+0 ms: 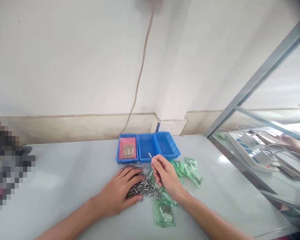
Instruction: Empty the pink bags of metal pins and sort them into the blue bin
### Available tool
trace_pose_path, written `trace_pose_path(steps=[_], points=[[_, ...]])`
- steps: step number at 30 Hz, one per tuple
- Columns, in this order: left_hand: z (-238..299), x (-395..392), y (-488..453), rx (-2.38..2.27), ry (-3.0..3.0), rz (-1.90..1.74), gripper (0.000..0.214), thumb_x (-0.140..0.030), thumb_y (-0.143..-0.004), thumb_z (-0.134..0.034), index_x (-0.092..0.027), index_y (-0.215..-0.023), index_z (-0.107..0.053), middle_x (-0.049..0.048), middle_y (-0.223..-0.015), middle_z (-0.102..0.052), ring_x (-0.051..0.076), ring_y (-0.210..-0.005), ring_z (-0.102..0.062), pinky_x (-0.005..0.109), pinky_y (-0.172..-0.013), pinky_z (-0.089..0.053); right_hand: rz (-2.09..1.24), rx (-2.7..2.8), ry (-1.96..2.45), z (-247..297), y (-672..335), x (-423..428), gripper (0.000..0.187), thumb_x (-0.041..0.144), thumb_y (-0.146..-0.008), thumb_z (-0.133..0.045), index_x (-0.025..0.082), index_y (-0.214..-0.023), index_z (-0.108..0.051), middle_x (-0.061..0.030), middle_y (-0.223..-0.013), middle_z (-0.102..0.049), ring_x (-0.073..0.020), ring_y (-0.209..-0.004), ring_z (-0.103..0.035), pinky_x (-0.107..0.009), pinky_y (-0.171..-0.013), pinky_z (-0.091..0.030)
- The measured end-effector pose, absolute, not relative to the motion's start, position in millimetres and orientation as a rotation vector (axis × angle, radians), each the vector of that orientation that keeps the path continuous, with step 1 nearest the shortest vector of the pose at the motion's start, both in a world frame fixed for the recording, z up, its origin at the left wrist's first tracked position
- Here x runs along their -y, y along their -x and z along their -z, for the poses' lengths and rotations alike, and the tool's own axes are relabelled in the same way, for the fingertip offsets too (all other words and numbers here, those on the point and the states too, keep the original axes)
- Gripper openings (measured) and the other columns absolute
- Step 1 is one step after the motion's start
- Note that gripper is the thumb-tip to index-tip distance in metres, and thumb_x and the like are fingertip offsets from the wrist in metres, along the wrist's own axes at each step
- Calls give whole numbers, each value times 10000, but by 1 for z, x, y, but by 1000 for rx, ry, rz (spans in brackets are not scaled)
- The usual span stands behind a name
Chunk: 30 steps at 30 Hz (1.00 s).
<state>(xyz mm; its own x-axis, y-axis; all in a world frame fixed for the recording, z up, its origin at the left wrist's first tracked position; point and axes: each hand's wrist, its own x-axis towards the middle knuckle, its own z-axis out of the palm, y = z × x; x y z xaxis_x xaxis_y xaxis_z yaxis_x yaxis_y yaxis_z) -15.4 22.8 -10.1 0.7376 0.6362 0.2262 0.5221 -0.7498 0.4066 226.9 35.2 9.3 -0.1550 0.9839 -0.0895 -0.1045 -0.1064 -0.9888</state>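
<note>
My left hand (122, 188) lies palm down with fingers spread over the left side of a pile of small metal pins (148, 187). Between thumb and fingertips, my right hand (166, 175) pinches one metal pin (150, 155), its shiny end pointing up and left, in front of the blue bins. Green plastic bags (190, 168) lie under and beside my right hand. Nearer me, another green bag (163, 215) holds several metal pins and white pieces.
Three blue bins stand in a row: the left bin (117, 151) contains a pink packet (127, 143), then come a middle bin (147, 141) and a right bin (166, 141). A metal frame (261, 70) and a power strip (250, 153) are at right. A cable (142, 63) hangs along the wall.
</note>
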Motion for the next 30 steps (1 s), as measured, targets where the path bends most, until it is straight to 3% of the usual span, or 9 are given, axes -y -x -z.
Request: trace_pose_path(steps=[2,7,12,15,19,26,30], points=[[10,-23,15,-900,-2620,-504,529,-478,-1067,-652,-283,-1546,-543,82,-1575,-570,313,-1429,-528,513,-1214,-463,-1464,1137,1111,-11,-228,-38,420,626,-1018,-653,234,-903,-553,87,-689,-489,-72,-470,-400,-175,-392,-331],[8,-23,14,-887,-2621,-509,540,-486,-1070,-644,-277,-1555,-533,89,-1558,-580,312,-1434,-524,514,-1217,-456,-1371,1299,1124,-11,-229,-36,363,591,-1070,-572,256,-1204,-617,40,-791,-598,-123,-549,-519,-225,-442,-374],[8,-22,14,-890,-2636,-521,538,-475,-1078,-634,-261,-1558,-518,105,-1557,-577,313,-1425,-535,507,-1209,-468,-670,1995,1238,-6,-230,-27,103,311,-1101,-587,252,-1117,-670,-39,-971,-708,-219,-850,-655,-361,-763,-509],[10,-21,14,-925,-2634,-565,522,-465,-1077,-634,-251,-1541,-526,122,-1590,-539,324,-1419,-542,510,-1191,-487,-304,2307,1245,-4,-228,-25,129,205,-1097,-571,238,-1160,-679,-82,-1115,-727,-279,-993,-655,-446,-891,-493],[13,-20,14,-973,-2619,-597,458,-427,-1065,-647,-253,-1481,-568,110,-1561,-559,314,-1391,-572,492,-1172,-511,-105,2458,1283,-4,-225,-25,193,145,-1077,-580,222,-1232,-666,-105,-1160,-715,-301,-1020,-638,-448,-879,-483],[19,-21,13,-1091,-2590,-652,415,-398,-1061,-647,-244,-1439,-570,97,-1479,-613,311,-1341,-592,494,-1141,-519,-28,2490,1288,0,-224,-27,120,179,-1095,-582,231,-1011,-650,-62,-1013,-704,-271,-933,-613,-407,-812,-438],[20,-22,13,-1084,-2595,-636,389,-385,-1059,-647,-238,-1414,-579,93,-1448,-625,312,-1316,-593,496,-1122,-521,-97,2462,1297,2,-225,-27,148,176,-1117,-551,232,-1031,-658,-56,-1026,-705,-264,-937,-617,-401,-830,-439]])
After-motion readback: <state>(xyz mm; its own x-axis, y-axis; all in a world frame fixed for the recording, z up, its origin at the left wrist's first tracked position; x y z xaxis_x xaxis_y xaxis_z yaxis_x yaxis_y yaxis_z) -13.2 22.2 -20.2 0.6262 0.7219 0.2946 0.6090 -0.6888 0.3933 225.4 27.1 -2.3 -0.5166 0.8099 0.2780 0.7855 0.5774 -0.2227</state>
